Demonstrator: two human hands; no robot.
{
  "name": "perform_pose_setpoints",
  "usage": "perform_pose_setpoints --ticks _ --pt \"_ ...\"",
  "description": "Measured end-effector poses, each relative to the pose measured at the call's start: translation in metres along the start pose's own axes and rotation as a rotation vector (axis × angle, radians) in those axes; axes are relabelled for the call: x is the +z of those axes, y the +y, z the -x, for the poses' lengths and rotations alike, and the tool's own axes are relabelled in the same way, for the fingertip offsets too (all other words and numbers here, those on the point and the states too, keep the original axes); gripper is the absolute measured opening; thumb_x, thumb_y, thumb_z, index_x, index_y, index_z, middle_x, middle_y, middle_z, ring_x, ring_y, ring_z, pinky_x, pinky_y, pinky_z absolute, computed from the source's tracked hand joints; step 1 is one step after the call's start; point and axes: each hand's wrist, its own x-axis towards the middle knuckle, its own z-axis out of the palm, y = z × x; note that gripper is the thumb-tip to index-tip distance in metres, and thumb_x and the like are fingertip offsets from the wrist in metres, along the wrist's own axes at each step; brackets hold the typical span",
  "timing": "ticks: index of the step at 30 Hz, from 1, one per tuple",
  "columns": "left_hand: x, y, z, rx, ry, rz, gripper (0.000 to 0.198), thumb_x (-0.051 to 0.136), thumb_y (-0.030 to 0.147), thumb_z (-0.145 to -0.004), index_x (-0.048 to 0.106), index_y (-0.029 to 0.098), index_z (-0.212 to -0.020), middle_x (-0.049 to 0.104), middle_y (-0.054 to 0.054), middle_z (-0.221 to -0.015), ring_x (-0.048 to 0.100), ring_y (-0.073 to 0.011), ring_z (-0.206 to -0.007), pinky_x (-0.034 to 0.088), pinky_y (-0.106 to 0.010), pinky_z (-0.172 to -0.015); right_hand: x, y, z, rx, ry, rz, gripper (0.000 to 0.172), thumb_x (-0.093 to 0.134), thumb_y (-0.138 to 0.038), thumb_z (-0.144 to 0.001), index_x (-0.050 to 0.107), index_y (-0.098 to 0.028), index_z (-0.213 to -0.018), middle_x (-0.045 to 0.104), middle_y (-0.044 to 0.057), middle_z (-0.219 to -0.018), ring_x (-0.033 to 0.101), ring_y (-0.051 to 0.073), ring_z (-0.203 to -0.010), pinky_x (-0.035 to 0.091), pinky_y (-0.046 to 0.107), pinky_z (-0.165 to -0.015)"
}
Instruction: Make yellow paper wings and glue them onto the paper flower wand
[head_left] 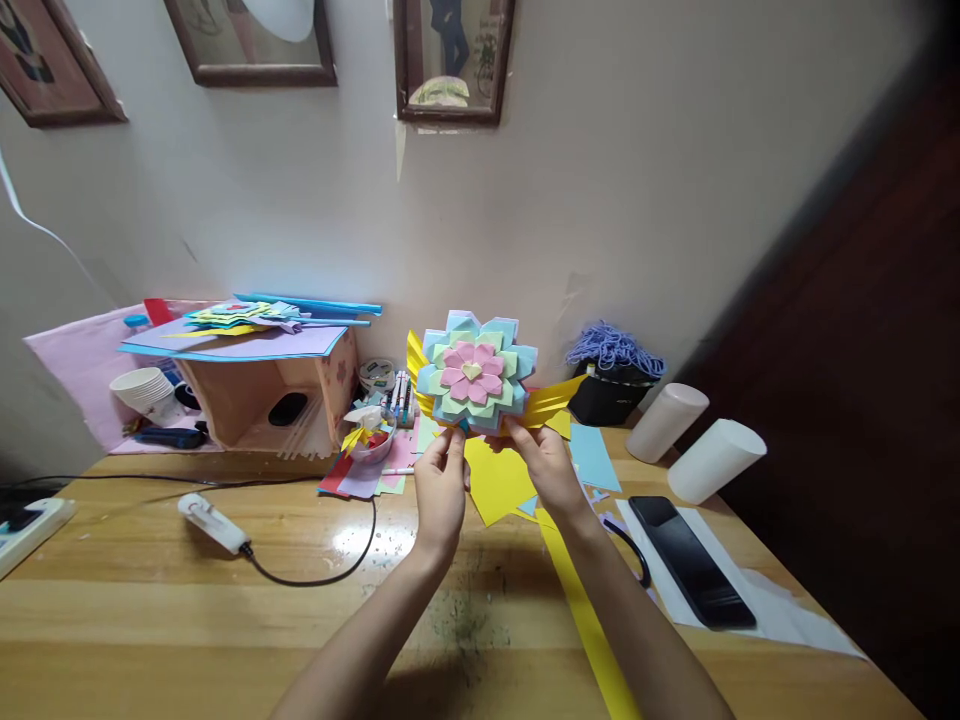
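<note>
Raised above the table is a layered paper flower (pixel 471 372), pink in the middle, then green, then pale blue, with a small cream heart at its centre. Pleated yellow paper fans (pixel 553 402) stick out on both sides of it. My left hand (pixel 441 485) pinches its lower edge from below, thumb in front. My right hand (pixel 546 462) grips its lower right edge by the base of the yellow fan. The fingers behind the flower are partly hidden. Underneath lie yellow paper sheets (pixel 499 482) and a long yellow strip (pixel 581 610).
A pink cardboard box (pixel 255 400) at left carries another paper flower (pixel 247 316). A cup of paper scraps (pixel 369 440) stands beside it. A white plug (pixel 214 522) with black cable lies front left. At right are a black phone (pixel 690 560), white rolls (pixel 716 460) and purple yarn (pixel 615 347).
</note>
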Motion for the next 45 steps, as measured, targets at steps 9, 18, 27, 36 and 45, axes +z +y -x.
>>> perform_pose_setpoints --ticks 9,18,27,36,45 --pt "0.002 0.006 0.005 -0.044 -0.076 0.066 0.033 0.053 0.043 -0.085 0.049 0.016 -0.067 0.033 0.008 -0.048 0.029 -0.0048 -0.044 0.024 -0.017 -0.045 -0.003 0.008 -0.003 -0.084 -0.09 -0.032 0.027 0.073 -0.037 -0.068 0.067 -0.019 -0.088 0.072 0.006 -0.089 0.066 0.022 -0.083 0.052 0.034 -0.077" --pt "0.006 0.001 0.01 -0.071 -0.09 0.06 0.031 0.054 0.043 -0.084 0.052 0.016 -0.07 0.033 0.007 -0.052 0.03 -0.0053 -0.046 0.023 -0.019 -0.047 0.003 0.027 0.0 -0.178 0.078 0.092 0.023 0.073 -0.031 -0.068 0.068 -0.021 -0.088 0.072 0.005 -0.093 0.065 0.025 -0.094 0.051 0.038 -0.086" --pt "0.007 -0.001 0.011 -0.101 -0.095 0.062 0.028 0.059 0.043 -0.081 0.062 0.015 -0.078 0.037 0.006 -0.051 0.033 -0.0055 -0.047 0.024 -0.02 -0.047 0.001 0.031 -0.001 -0.234 0.16 0.148 0.024 0.071 -0.031 -0.067 0.068 -0.022 -0.089 0.073 0.003 -0.092 0.067 0.023 -0.085 0.054 0.039 -0.084" --pt "0.009 -0.002 0.009 -0.12 -0.126 0.141 0.024 0.064 0.039 -0.077 0.062 0.015 -0.083 0.049 0.004 -0.061 0.04 -0.0039 -0.046 0.026 -0.019 -0.044 0.001 0.037 0.001 -0.183 0.269 0.259 0.023 0.071 -0.035 -0.064 0.069 -0.022 -0.083 0.073 0.004 -0.089 0.067 0.025 -0.089 0.054 0.04 -0.083" --pt "0.01 -0.001 0.009 -0.162 -0.121 0.238 0.025 0.068 0.037 -0.073 0.064 0.016 -0.087 0.059 0.001 -0.08 0.044 -0.0023 -0.048 0.031 -0.019 -0.045 -0.006 0.038 -0.005 -0.226 0.217 0.165 0.03 0.074 -0.036 -0.064 0.066 -0.024 -0.09 0.071 0.005 -0.098 0.064 0.027 -0.094 0.052 0.042 -0.085"
